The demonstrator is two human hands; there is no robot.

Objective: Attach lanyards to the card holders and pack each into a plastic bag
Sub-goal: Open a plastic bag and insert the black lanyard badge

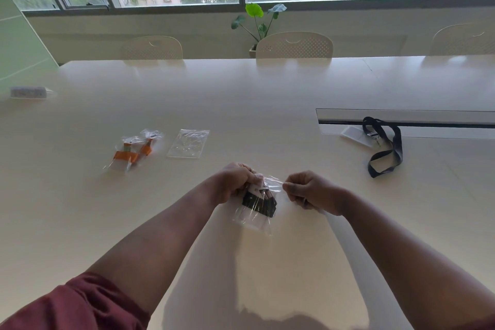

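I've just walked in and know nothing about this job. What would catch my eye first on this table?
Front and centre, the left hand and right hand pinch the top of a clear plastic bag holding a folded black lanyard. Left of them lie two packed bags with orange lanyards beside an empty bag. At far right, a loose black lanyard lies clipped to a card holder.

Black lanyard (385, 147) on a cream table (241, 102), orange lanyards (134, 154) in clear bags, maroon sleeve (80, 305).
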